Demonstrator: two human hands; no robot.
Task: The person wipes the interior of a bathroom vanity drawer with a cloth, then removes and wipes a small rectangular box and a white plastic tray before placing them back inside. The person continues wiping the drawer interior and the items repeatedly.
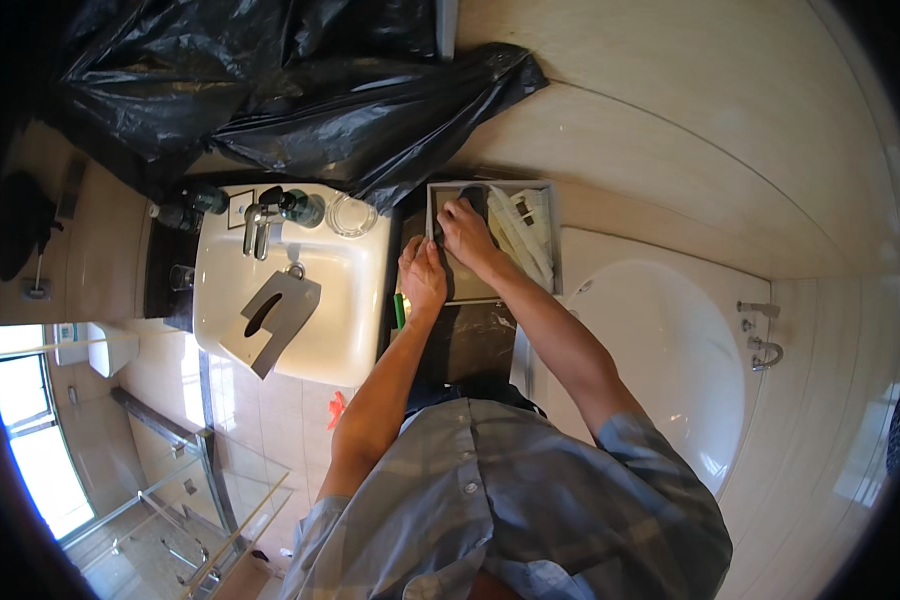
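Note:
A grey shallow tray [554,215] sits on the dark counter between the sink and the bathtub. My left hand [423,275] is closed at the tray's left rim, its fingers pressed together against it. Farther in, my right hand [465,232] is over the left part of the tray with curled fingers; what they pinch is hidden. Just beyond those fingers lies a small dark object [477,196], too unclear to name. Pale wrapped packets [532,232] fill the tray's right side. A green stick-like thing [400,311] is beside my left wrist.
Left stands a white sink [355,340] with a chrome faucet [257,228]; a grey tissue box cover [288,312] lies across it. A clear glass dish [351,216] and bottles [303,208] line its back. Black plastic sheeting [310,130] hangs behind. A bathtub [660,340] is right.

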